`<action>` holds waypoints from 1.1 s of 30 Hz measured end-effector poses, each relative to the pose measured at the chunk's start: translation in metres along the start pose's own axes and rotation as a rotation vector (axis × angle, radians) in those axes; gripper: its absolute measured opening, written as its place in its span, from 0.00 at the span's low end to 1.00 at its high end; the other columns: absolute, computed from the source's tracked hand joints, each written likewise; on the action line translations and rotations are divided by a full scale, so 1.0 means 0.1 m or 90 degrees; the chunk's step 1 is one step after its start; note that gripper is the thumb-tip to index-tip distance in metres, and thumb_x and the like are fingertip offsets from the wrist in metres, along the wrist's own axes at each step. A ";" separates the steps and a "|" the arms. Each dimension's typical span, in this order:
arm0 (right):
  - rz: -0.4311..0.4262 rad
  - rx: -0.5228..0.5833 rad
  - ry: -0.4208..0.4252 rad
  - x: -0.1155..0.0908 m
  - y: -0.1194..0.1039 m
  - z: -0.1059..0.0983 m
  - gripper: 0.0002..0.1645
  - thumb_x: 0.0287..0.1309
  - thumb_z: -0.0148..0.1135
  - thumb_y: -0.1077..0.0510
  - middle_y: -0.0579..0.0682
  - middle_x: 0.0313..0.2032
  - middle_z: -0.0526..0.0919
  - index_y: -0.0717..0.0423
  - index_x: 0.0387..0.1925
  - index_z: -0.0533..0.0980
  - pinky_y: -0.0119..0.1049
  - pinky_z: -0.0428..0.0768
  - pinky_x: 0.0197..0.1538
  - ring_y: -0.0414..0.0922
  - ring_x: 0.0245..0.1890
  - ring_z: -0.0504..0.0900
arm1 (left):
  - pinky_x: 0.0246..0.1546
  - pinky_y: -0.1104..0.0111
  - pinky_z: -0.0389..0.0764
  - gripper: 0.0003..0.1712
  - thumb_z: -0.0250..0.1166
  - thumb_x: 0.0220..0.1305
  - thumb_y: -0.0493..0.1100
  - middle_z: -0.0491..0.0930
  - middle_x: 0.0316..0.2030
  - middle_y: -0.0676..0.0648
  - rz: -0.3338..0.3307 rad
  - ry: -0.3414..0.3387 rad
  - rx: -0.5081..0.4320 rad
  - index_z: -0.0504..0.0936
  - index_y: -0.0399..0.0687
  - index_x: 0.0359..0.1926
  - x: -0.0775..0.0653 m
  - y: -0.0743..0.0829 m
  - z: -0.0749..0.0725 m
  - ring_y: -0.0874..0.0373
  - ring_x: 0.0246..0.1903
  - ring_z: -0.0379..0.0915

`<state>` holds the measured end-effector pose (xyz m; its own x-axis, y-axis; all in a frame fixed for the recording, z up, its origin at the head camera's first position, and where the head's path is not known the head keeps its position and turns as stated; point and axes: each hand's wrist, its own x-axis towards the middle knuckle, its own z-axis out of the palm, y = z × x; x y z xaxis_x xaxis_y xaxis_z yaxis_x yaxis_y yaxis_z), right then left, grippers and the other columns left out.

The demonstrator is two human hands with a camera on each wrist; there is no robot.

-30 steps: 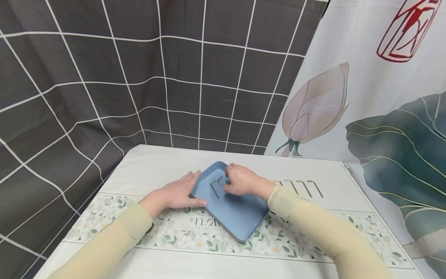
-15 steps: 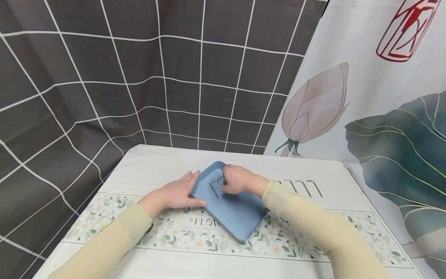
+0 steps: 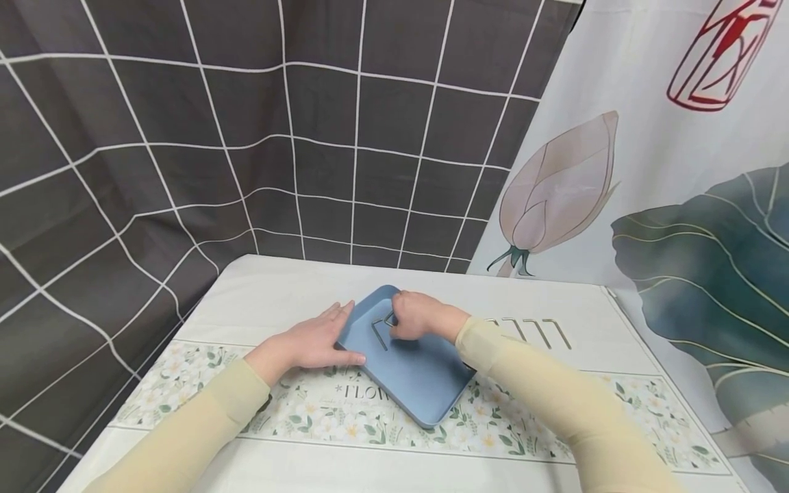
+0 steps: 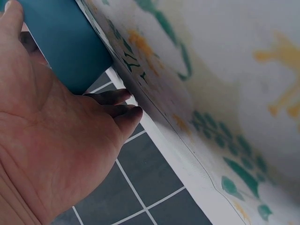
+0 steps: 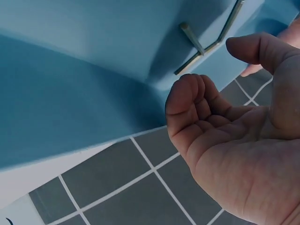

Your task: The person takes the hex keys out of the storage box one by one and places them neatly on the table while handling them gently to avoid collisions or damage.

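My left hand (image 3: 314, 342) rests at the left corner of a blue tray (image 3: 431, 390), fingers straight and thumb along its near side. Over the tray, my right hand (image 3: 419, 315) has curled fingers. The right wrist view shows a gap between its thumb and fingertips, with nothing visibly pinched. Two L-shaped hex keys lie inside: one hex key (image 3: 379, 336) in full sight, while the other hex key (image 3: 388, 320) runs up to my right hand, its far part covered. In the right wrist view, metal hex keys (image 5: 228, 26) show just beyond the thumb.
Several L-shaped hex keys (image 3: 542, 333) lie in a row on the table right of the tray, partly behind the right sleeve. A white cloth with a floral band (image 3: 308, 411) covers the table. A dark gridded curtain (image 3: 320, 171) hangs behind.
My right hand has shifted slightly left inside the tray, covering more of the second hex key. The left hand and tray stay in place.
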<state>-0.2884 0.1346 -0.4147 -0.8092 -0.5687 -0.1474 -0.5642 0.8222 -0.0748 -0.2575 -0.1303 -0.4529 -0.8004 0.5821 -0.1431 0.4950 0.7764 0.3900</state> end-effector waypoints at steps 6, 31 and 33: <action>0.003 0.007 -0.014 0.04 -0.01 0.04 0.13 0.66 0.75 0.52 0.47 0.26 0.77 0.55 0.36 0.80 0.38 0.83 0.35 0.43 0.28 0.77 | 0.85 0.42 0.56 0.76 0.62 0.68 0.84 0.46 0.89 0.35 -0.002 -0.002 -0.003 0.40 0.38 0.91 0.00 0.02 -0.02 0.39 0.88 0.38; -0.009 -0.003 -0.045 0.09 -0.04 0.12 0.16 0.70 0.69 0.63 0.43 0.22 0.74 0.48 0.26 0.76 0.34 0.81 0.33 0.40 0.25 0.74 | 0.85 0.41 0.56 0.75 0.64 0.69 0.82 0.45 0.89 0.36 0.003 0.000 -0.008 0.40 0.37 0.91 -0.02 0.02 -0.03 0.37 0.88 0.38; -0.014 -0.006 -0.042 0.09 -0.05 0.13 0.16 0.70 0.69 0.64 0.43 0.22 0.73 0.48 0.26 0.76 0.34 0.81 0.33 0.40 0.25 0.74 | 0.85 0.41 0.56 0.75 0.64 0.69 0.82 0.45 0.89 0.35 0.004 0.000 -0.010 0.40 0.37 0.90 -0.02 0.02 -0.03 0.37 0.88 0.38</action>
<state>-0.2911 0.1253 -0.4283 -0.7844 -0.5836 -0.2102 -0.5834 0.8092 -0.0696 -0.2556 -0.1307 -0.4490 -0.7972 0.5871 -0.1404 0.4950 0.7689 0.4046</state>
